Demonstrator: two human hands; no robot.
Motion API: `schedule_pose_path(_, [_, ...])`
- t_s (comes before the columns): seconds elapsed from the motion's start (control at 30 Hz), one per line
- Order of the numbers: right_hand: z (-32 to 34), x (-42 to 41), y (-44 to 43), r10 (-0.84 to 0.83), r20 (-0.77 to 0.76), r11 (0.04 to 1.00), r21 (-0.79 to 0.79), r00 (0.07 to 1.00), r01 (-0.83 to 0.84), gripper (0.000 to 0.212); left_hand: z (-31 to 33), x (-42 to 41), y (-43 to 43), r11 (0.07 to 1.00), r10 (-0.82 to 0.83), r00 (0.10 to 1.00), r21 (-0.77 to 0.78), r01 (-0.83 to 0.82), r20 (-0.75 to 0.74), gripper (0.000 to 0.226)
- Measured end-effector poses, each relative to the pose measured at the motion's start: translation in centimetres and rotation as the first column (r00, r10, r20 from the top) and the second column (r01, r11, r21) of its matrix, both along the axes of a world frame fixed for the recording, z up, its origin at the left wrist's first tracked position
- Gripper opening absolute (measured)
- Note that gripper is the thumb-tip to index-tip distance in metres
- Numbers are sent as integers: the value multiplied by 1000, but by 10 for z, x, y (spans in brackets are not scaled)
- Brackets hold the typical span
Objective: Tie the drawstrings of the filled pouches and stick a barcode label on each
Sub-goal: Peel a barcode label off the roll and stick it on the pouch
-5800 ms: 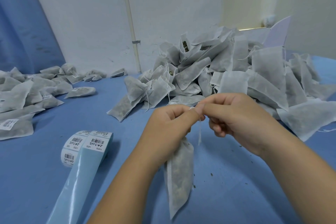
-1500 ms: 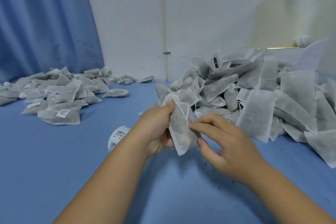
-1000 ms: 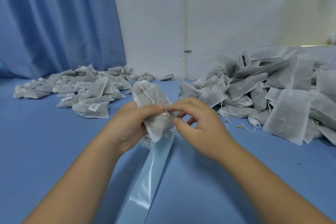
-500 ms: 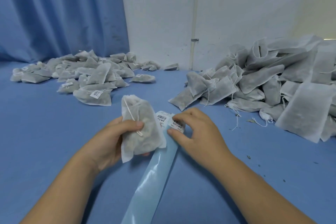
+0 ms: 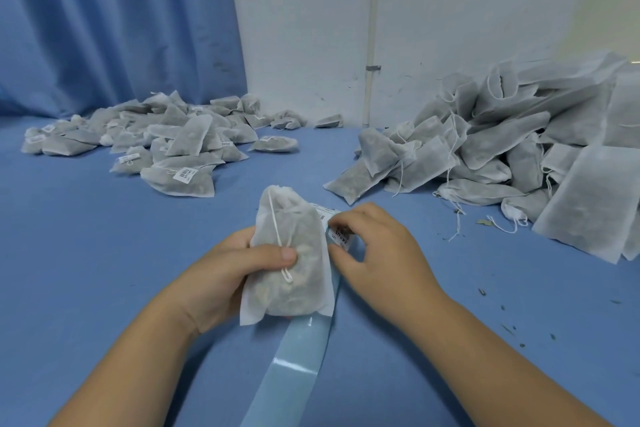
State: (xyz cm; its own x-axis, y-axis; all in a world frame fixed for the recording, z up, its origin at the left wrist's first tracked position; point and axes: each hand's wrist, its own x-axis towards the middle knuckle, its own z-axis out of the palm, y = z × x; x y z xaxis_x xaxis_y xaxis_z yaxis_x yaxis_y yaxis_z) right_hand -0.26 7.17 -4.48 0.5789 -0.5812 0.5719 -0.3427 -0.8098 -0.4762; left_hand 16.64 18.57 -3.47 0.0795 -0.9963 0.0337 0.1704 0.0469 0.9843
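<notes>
My left hand [image 5: 228, 274] holds a filled white pouch [image 5: 287, 260] upright over the blue table, thumb pressed on its front. The pouch's neck is gathered and its white drawstring [image 5: 277, 239] hangs down the front. Just to the right, my right hand [image 5: 377, 256] pinches a barcode label [image 5: 337, 236] at the label roll, with the fingertips on the label's edge. The roll's glossy blue backing strip [image 5: 294, 357] trails toward me under the pouch. The roll itself is mostly hidden behind the pouch and my right hand.
A heap of untied pouches [image 5: 512, 149] with loose strings fills the right side. A flatter pile of tied, labelled pouches [image 5: 166, 139] lies at the back left. A blue curtain [image 5: 114, 21] and a white wall stand behind. Bits of dried herb litter the table [image 5: 502, 322] at right.
The pouch went from being tied with both hands to resting in my left hand alone. My right hand moved to the label roll and now pinches a label there.
</notes>
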Motion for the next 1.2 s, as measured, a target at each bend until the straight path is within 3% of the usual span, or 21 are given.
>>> schedule_pose_path(0.17, [0,0,-2,-34,32,999,27,999,33,24,0,-3,1,1000,2,1000,17,-2,20,26])
schedule_pose_path(0.37, [-3,2,-2,-32,117,989,145,993,15,20,1,-7,2,998,-22,993,64,14,117,58])
schedule_pose_path(0.53, [-3,3,-1,-33,266,924,375,963,-72,26,3,-12,4,998,-45,994,55,39,100,15])
schedule_pose_path(0.77, [-2,4,0,-45,316,906,413,948,-95,32,6,-18,2,999,-51,995,16,50,91,16])
schedule_pose_path(0.97, [-1,3,-1,-71,206,936,352,976,-6,14,3,-15,3,999,-24,989,41,18,145,21])
schedule_pose_path(1.2, [4,-1,2,-139,306,702,701,942,-125,15,2,-16,4,999,-26,982,48,17,185,22])
